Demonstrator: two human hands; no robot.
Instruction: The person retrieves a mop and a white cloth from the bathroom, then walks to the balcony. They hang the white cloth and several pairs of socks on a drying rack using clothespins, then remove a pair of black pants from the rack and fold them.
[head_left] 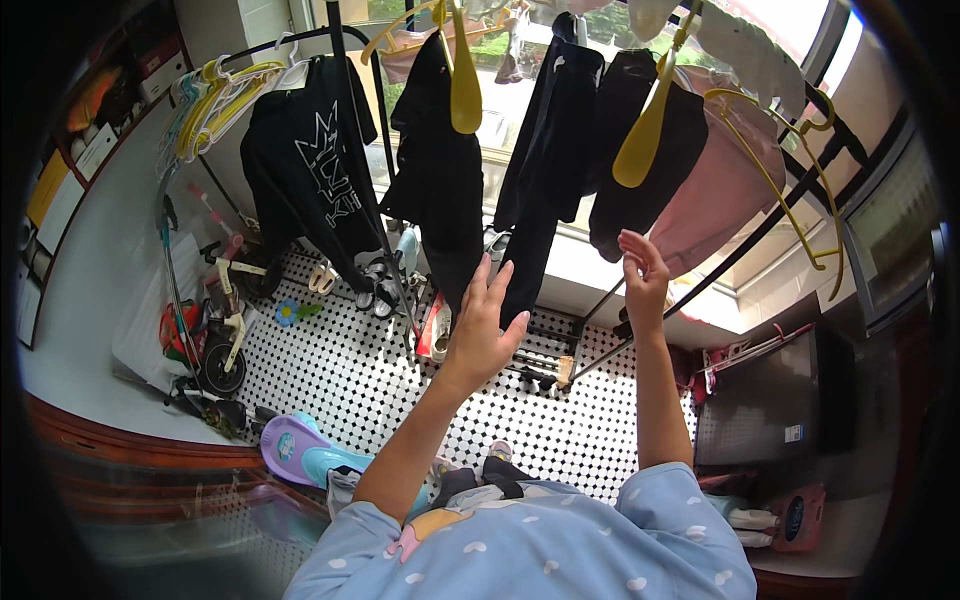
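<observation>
My left hand (482, 328) is raised with its fingers spread, in front of the lower legs of the hanging black trousers (545, 150) and a black garment (435, 170) beside them; whether it touches them I cannot tell. My right hand (646, 272) is held up, fingers loosely bent and apart, with nothing visible in it. Just above it hangs another black garment (640, 200), with a yellow hanger (645, 130) in front. A pink garment (725, 190) hangs right behind that hand. Further right, a bare yellow hanger (785, 180) dangles from the rack.
A black sweatshirt (315, 160) and several bare hangers (225, 105) occupy the rack's left end. A small balance bike (230, 310) stands on the left. A purple and turquoise plastic item (300, 450) lies near my left elbow. Shoes (378, 290) sit on the tiled floor (330, 370).
</observation>
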